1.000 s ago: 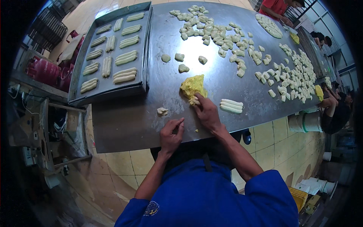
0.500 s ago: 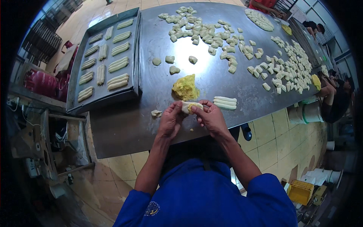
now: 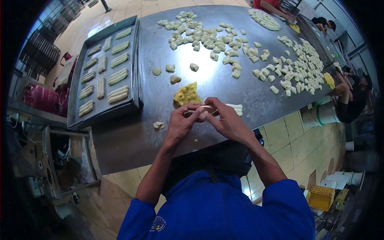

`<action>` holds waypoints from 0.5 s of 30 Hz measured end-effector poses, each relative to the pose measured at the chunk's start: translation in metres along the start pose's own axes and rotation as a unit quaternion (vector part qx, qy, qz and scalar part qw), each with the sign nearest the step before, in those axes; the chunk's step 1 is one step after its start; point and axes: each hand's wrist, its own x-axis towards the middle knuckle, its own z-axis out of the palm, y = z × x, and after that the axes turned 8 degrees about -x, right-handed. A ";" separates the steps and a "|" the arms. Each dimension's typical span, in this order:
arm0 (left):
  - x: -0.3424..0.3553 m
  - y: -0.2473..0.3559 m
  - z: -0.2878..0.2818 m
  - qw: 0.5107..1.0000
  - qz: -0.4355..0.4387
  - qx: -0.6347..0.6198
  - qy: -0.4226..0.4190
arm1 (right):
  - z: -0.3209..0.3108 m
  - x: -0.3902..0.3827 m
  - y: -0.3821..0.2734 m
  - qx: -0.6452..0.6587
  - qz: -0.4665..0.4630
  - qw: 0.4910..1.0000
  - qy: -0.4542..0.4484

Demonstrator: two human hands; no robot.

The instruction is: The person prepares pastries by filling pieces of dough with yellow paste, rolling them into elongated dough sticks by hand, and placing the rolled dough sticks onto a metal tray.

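Observation:
Between my fingertips, above the table's near edge, is a small piece of pale dough (image 3: 206,108). My left hand (image 3: 182,123) pinches its left end, and my right hand (image 3: 227,121) pinches it from the right, thumbs close together. Fingers hide most of the dough, and no filling shows on it now. Just beyond my left hand sits a lump of yellow filling (image 3: 187,94). Rolled dough strips (image 3: 235,108) lie behind my right hand, partly covered by it. A small dough scrap (image 3: 159,125) rests left of my left hand.
A deep metal tray (image 3: 137,90) holding rows of dough strips stands on the left of the metal table (image 3: 160,52). Many cut dough pieces (image 3: 208,36) are spread across the far side. Co-workers, one in a red sleeve (image 3: 269,5), are at the far right.
The flattened dough with yellow filling showing is now folded over and pinched, the filling covered. My right hand has turned further over it. The whole view has shifted slightly.

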 end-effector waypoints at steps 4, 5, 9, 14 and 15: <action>0.012 0.010 0.020 0.999 -0.027 -0.024 -0.033 | -0.018 -0.004 0.023 -0.024 -0.042 0.999 0.010; 0.015 0.017 0.024 0.997 -0.033 0.023 -0.064 | -0.025 -0.002 0.027 -0.014 -0.040 0.999 -0.007; 0.042 0.025 0.041 0.986 -0.075 0.097 -0.111 | -0.053 0.005 0.034 0.082 0.056 0.995 -0.026; 0.130 -0.006 0.042 0.936 0.002 0.313 -0.161 | -0.084 0.064 0.102 -0.043 0.098 0.981 -0.163; 0.151 -0.016 0.046 0.894 0.015 0.424 -0.144 | -0.083 0.077 0.118 -0.049 0.141 0.972 -0.184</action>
